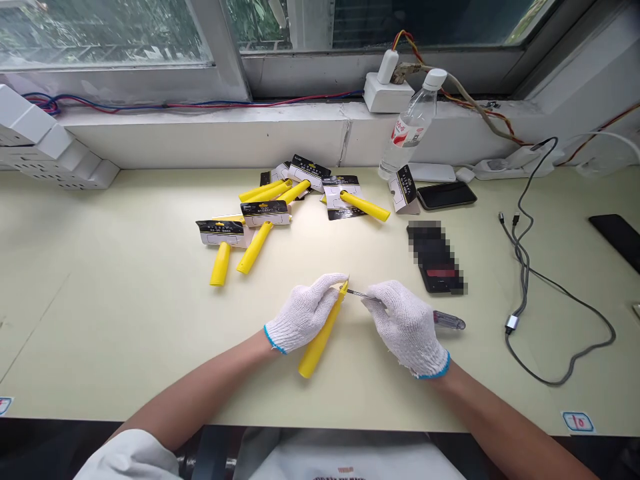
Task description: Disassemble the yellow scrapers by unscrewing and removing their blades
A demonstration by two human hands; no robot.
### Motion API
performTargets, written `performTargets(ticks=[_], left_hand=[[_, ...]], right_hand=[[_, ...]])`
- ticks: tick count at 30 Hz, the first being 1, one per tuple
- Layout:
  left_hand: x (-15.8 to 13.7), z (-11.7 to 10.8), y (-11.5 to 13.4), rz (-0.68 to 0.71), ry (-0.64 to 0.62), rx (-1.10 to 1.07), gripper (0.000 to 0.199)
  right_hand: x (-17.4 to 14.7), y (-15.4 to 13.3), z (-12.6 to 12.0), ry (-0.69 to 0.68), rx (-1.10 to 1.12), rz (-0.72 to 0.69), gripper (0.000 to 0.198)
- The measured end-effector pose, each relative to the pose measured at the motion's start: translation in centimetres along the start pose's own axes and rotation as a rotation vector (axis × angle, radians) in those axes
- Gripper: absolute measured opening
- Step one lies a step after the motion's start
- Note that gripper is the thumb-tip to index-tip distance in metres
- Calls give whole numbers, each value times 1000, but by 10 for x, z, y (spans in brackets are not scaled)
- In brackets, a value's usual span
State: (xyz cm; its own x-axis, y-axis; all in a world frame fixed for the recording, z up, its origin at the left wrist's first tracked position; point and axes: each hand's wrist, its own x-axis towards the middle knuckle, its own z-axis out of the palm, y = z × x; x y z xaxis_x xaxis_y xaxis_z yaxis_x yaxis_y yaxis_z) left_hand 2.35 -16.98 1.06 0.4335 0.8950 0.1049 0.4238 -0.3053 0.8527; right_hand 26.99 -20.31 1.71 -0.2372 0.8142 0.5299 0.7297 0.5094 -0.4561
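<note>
My left hand (pixel 309 310), in a white knit glove with a blue cuff, grips a long yellow plastic handle (pixel 320 343) near its narrow upper end. The wider end of the handle points toward me over the table. My right hand (pixel 405 323), gloved the same way, is closed around what looks like a screwdriver (pixel 449 321) with a clear handle sticking out past the palm. Its thin metal shaft reaches left to the tip of the yellow handle. Whether the shaft goes into the handle or only touches it, I cannot tell.
Several yellow handles with black-and-white cards (pixel 255 247) lie in a loose group beyond my left hand. A water bottle (pixel 410 127), a phone (pixel 447 195), a partly blurred dark object (pixel 435 260) and a grey charging cable (pixel 523 280) are to the right. White boxes (pixel 55 147) stand far left.
</note>
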Motion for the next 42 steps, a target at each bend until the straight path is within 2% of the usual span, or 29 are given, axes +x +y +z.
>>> performTargets(ticks=[6,11,18,21,25,30,34,42], left_hand=[[-2,6,-17,216,62,340,39],[0,5,-21,279,39,443,41],[1,2,-17,215,-9,301,44],[4,-2,-13,173,-76,191,48],[8,-5,-7,144,-120,108,43],[8,-5,-4,162,-89,131,38],[7,-5,-4,227,-72,197,39],[6,-3,-7,267,-94,229,39]], right_hand=[[-4,3,-1,-13,22,3,13],[-5,6,-1,-17,39,6,15],[-5,4,-3,-84,13,-47,25],[-4,2,-3,-91,17,-30,22],[-3,0,-3,-85,5,-21,17],[-4,-3,-5,-82,54,22,17],[-4,-5,-6,-92,119,79,17],[-1,-5,-5,-55,148,93,15]])
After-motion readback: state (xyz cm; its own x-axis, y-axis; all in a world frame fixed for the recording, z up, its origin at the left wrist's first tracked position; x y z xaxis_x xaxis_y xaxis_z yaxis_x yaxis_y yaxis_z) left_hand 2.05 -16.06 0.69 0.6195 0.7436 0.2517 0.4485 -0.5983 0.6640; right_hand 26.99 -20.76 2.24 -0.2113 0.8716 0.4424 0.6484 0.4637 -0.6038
